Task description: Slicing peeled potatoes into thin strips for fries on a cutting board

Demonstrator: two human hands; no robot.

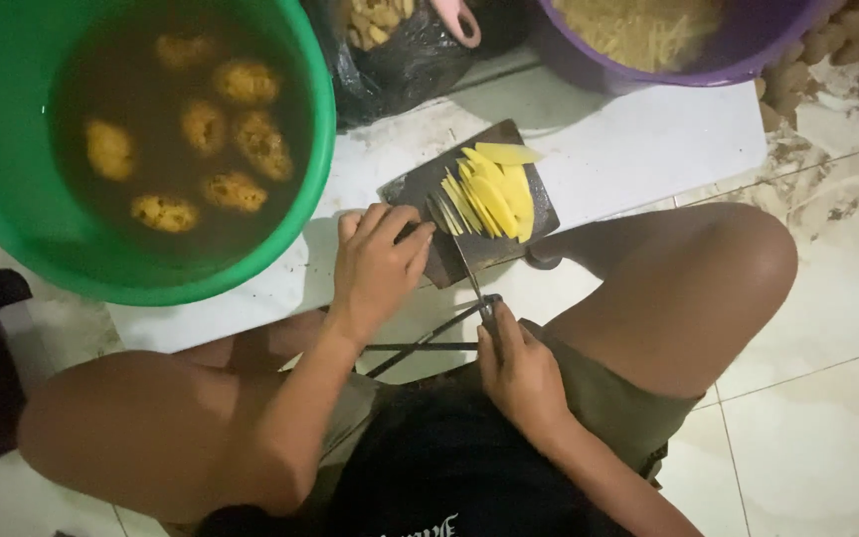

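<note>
Potato slices [494, 194]: thin, yellow, fanned on dark cutting board [420, 189], long axes running toward upper left. Left hand [378, 267] presses stack's near end. Right hand [519, 373] grips knife [469, 273], narrow blade pointing away.

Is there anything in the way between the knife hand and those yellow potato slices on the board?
Nothing visible does. The right hand holds the knife, whose blade reaches straight to the potato slices on the dark cutting board. The left hand rests on the board's near left edge, beside the slices.
</note>
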